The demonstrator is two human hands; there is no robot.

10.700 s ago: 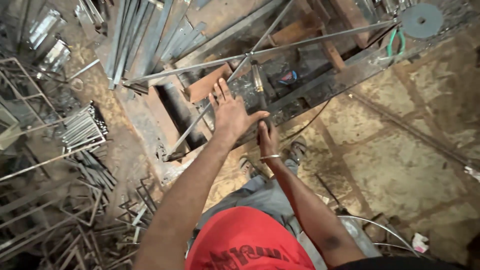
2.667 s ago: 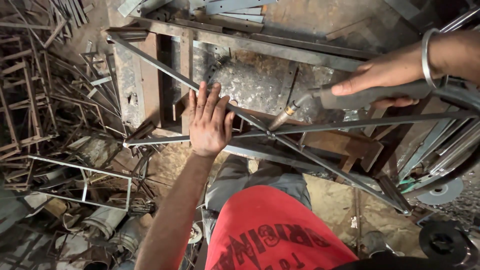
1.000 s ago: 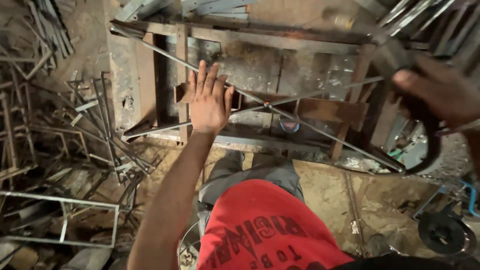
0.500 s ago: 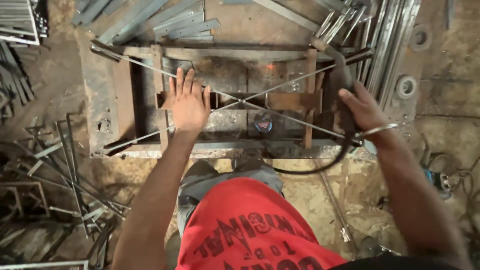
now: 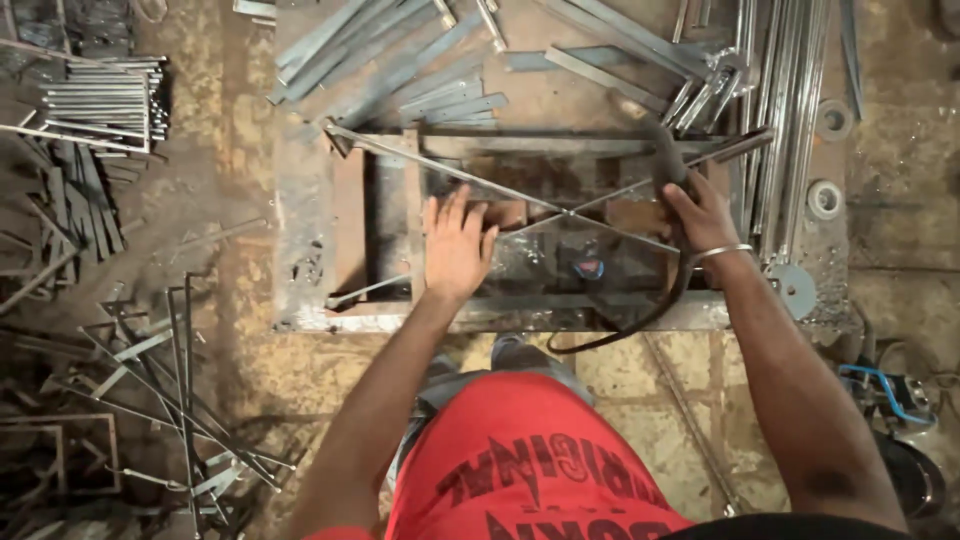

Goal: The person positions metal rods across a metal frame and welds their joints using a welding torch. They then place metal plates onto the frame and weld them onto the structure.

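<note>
Steel rods crossed in an X (image 5: 565, 212) are lying over the rusty welding jig (image 5: 350, 230) at frame centre, just above my knees. I am pressing my left hand (image 5: 455, 245) flat on them, fingers spread and open, palm resting on the left half of the cross near where the two rods meet. My right hand (image 5: 700, 215) is gripping a dark tool handle (image 5: 668, 160) at the right end of the cross, fingers closed tight around it; a metal bangle (image 5: 722, 251) is sitting on that wrist. A black cable (image 5: 640, 320) is looping down from the handle, curving under the jig's front edge. I cannot tell whether the tool tip is touching a rod. Flat metal strips (image 5: 410, 70) are piling above the jig toward upper centre. Long bars (image 5: 790, 110) are running along the right side, with round discs (image 5: 828, 160) just beside them. A bundle of short rods (image 5: 100, 100) is sitting upper left. Bent wire frames (image 5: 150, 400) are scattering across lower left. My red shirt (image 5: 530, 470) is filling bottom centre.
</note>
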